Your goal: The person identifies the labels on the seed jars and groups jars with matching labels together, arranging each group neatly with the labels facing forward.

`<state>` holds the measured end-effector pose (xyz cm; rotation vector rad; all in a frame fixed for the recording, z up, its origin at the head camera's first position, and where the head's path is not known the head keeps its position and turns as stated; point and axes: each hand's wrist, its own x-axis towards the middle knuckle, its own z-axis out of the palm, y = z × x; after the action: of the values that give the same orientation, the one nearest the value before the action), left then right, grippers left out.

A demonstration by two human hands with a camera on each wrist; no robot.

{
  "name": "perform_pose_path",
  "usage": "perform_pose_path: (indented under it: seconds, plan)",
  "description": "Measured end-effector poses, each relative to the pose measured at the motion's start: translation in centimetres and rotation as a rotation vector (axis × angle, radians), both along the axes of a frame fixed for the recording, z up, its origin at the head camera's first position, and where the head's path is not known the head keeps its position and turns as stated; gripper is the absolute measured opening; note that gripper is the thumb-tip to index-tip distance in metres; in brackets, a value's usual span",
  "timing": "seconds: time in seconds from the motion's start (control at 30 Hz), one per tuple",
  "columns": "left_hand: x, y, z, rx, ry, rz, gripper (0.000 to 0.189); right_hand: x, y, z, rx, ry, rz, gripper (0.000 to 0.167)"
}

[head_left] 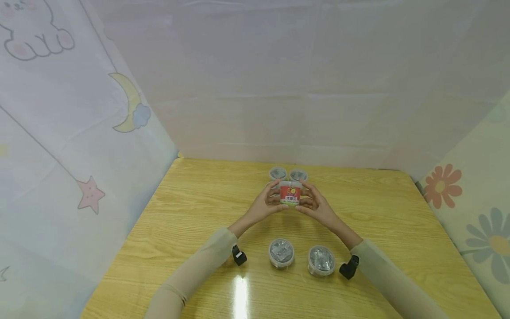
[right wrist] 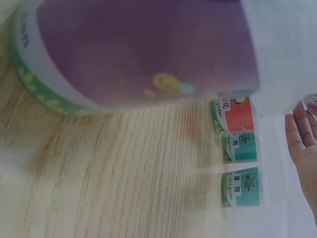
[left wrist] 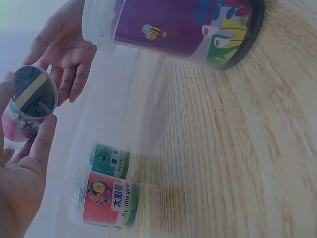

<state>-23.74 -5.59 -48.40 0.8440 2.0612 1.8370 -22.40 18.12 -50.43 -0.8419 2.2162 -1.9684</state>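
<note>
A small plastic tub (head_left: 290, 194) with a red and green flower label is held up over the table, label towards the head camera. My left hand (head_left: 262, 204) grips its left side, thumb low and fingers higher up. On the opposite side my right hand (head_left: 319, 207) holds it the same way. In the left wrist view one round end of this tub (left wrist: 35, 93) shows dark contents and a pale strip under clear plastic. The right wrist view catches only an edge of it, beside some fingers (right wrist: 300, 130).
Behind the hands stand more lidded tubs, among them a left one (head_left: 277, 173) and a right one (head_left: 299, 175). Nearer, between the forearms, are two more tubs, one left (head_left: 281, 251) and one right (head_left: 321, 259). The wooden table (head_left: 191, 195) meets a cloth backdrop (head_left: 255, 110).
</note>
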Motion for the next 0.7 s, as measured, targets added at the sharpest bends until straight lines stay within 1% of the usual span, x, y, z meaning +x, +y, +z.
perform_pose_path:
  seconds: [0.2,0.3,0.43,0.53,0.7]
  plan:
    - [0.0,0.1,0.1,-0.011,0.020,-0.009,0.080,0.1,0.2,0.2,0.017,-0.023,-0.005,0.076]
    - [0.0,0.1,0.3,-0.023,0.032,-0.005,0.074,0.0,0.3,0.3,0.036,-0.029,-0.004,0.076]
    - [-0.1,0.3,0.5,-0.002,-0.025,0.003,0.061,0.0,0.4,0.2,0.066,-0.020,-0.003,0.077]
    - [-0.2,0.5,0.8,0.018,-0.070,0.016,0.055,0.1,0.5,0.3,0.085,-0.019,-0.009,0.077]
    - [-0.4,0.7,1.2,-0.007,-0.080,0.051,0.054,0.0,0.7,0.2,0.114,-0.023,-0.016,0.077]
